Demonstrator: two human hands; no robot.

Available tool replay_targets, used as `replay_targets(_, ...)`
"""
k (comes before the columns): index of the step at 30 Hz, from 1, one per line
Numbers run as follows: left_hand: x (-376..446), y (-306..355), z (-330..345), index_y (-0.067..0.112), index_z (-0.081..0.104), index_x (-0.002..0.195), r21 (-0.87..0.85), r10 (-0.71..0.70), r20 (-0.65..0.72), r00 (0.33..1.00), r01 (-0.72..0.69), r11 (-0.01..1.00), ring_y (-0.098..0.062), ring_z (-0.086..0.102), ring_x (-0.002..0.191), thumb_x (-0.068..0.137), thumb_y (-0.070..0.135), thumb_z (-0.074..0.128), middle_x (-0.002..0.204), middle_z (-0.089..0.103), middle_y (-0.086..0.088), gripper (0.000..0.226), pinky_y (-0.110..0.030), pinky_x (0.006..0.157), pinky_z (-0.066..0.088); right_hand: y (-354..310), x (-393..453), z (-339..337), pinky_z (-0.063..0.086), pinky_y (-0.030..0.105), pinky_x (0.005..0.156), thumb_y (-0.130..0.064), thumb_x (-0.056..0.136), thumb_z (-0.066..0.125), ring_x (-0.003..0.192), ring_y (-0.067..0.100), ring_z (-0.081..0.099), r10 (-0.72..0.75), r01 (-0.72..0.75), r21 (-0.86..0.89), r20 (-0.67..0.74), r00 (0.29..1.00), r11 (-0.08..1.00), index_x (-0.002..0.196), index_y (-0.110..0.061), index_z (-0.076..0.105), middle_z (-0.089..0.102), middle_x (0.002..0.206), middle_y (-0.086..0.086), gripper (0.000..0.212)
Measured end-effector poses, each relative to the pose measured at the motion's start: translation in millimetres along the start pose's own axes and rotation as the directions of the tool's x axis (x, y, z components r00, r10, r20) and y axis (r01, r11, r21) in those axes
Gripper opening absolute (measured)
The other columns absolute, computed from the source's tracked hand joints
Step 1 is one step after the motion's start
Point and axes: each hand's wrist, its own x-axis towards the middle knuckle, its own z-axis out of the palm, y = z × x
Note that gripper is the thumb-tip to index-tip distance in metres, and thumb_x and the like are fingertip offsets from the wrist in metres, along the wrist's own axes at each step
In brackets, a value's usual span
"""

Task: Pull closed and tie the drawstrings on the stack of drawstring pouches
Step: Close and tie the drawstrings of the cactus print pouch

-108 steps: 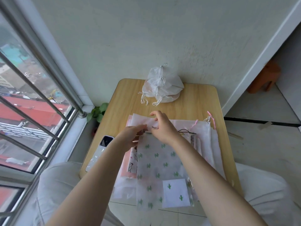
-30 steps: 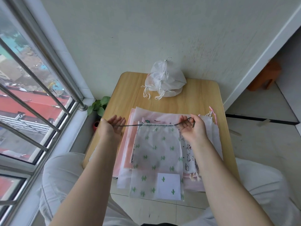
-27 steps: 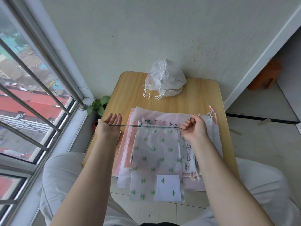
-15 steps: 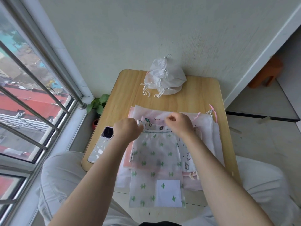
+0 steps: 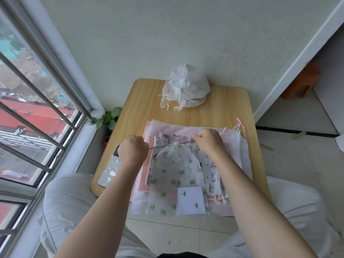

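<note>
Translucent white cactus-print fabric pouch tops our flat stack on the wooden table, mouth gathered. Our left hand and right hand clench the dark drawstring, stretched sideways between them, equally near.

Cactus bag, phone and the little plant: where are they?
Cactus bag [image 5: 175, 170], head view, middle of its printed front.
Phone [image 5: 109, 170], head view, its patterned case.
Plant [image 5: 109, 119], head view, a green leaf.
</note>
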Motion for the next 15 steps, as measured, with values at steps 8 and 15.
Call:
replay_targets(8,8.7,17.0,-20.0,0.015,0.05,0.13,-0.445,0.132,-0.152,0.98,-0.187,0.876,-0.022,0.049,0.117,0.092,0.03,0.057,0.128,0.054,-0.003,0.041,-0.028,0.087,0.039,-12.7,3.2,1.5,0.042,0.036,0.094,-0.01,0.089,0.056,0.114,0.026,0.049,-0.147,0.207,0.196,-0.283,0.948,0.959,0.123,-0.009,0.057,0.051,0.13,0.008,0.034)
replay_targets(15,-9.4,39.6,-7.6,0.012,0.033,0.056,-0.227,0.151,0.222,0.963,-0.1,0.969,-0.018,0.029,0.051,0.097,0.038,0.04,0.056,0.031,-0.003,0.05,-0.029,0.048,0.02,-20.0,-10.4,15.6,0.019,0.03,0.051,-0.035,0.097,0.045,0.052,0.019,0.028,0.022,-0.036,0.119,0.12,0.993,0.992,0.057,-0.019,0.025,0.025,0.054,-0.001,0.048)
